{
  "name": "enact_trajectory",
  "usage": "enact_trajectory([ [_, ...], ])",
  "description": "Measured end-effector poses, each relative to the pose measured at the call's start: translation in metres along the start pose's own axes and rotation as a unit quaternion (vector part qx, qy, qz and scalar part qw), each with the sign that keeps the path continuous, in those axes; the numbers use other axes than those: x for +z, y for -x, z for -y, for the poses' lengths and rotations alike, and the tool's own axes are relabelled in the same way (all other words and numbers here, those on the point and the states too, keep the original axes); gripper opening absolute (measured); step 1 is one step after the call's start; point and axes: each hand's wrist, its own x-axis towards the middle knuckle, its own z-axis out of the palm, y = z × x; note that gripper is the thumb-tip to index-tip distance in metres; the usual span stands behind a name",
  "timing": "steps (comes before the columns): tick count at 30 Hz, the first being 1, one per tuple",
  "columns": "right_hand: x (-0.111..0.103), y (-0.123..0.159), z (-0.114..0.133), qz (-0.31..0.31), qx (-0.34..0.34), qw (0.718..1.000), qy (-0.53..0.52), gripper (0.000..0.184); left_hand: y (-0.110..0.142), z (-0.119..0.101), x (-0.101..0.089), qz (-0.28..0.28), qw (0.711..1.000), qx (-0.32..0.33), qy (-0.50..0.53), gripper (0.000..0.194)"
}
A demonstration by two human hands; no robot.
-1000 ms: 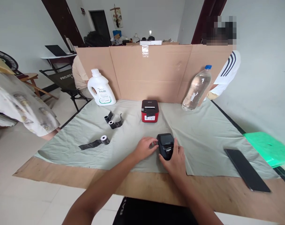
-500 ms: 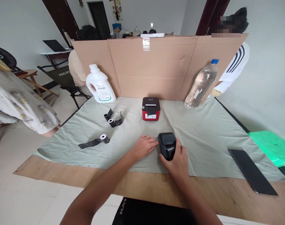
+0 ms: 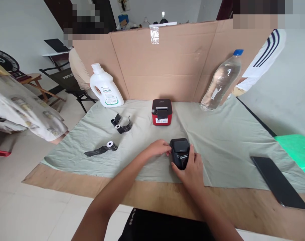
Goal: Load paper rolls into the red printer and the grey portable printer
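A small black portable label printer point(image 3: 180, 146) lies on the green cloth in front of me, with a strip of shiny black film across its lower part. My right hand point(image 3: 194, 169) is closed around its right side and near end, thumb at the near left corner and fingers along the right edge. At the printer's left edge, my left hand point(image 3: 159, 147) has its fingers bent and pressed together, fingertips against the side. Farther back stands a red and black desktop printer point(image 3: 162, 112). Rolls of black film point(image 3: 111, 146) lie to the left, partly unwound.
A cardboard panel point(image 3: 162, 67) stands along the far edge, a white detergent bottle point(image 3: 106, 87) and a water bottle point(image 3: 221, 82) against it. A dark phone-like slab point(image 3: 279, 182) lies at right, beside a green stool point(image 3: 296, 150). People sit behind the panel.
My left fingers have bent more at the printer's left edge. My right hand keeps its hold. The head view has shifted slightly.
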Motion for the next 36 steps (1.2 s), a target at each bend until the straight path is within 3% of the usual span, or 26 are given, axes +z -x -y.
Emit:
enact_trajectory([
  [5, -0.001, 0.000, 0.001, 0.013, 0.015, 1.000, -0.007, 0.106, -0.003, -0.020, -0.013, 0.090, 0.995, -0.018, 0.022, 0.018],
  [11, -0.002, 0.000, 0.001, 0.025, 0.026, 0.999, -0.015, 0.106, -0.001, -0.012, -0.013, 0.097, 0.994, -0.007, 0.046, 0.019],
  [16, -0.004, 0.000, 0.002, 0.037, 0.036, 0.999, -0.012, 0.105, 0.005, 0.000, -0.014, 0.109, 0.990, 0.053, 0.071, 0.014],
  [24, -0.005, -0.001, 0.003, 0.033, 0.032, 0.999, -0.015, 0.105, 0.016, -0.005, -0.016, 0.059, 0.990, 0.128, -0.012, 0.027],
  [30, -0.003, 0.000, 0.001, 0.022, 0.014, 1.000, -0.004, 0.108, 0.004, 0.011, -0.015, 0.033, 0.987, 0.155, -0.011, 0.027],
  [36, -0.003, 0.000, 0.002, 0.021, 0.021, 1.000, -0.006, 0.106, -0.011, 0.026, -0.020, -0.071, 0.977, 0.179, -0.087, 0.027],
])
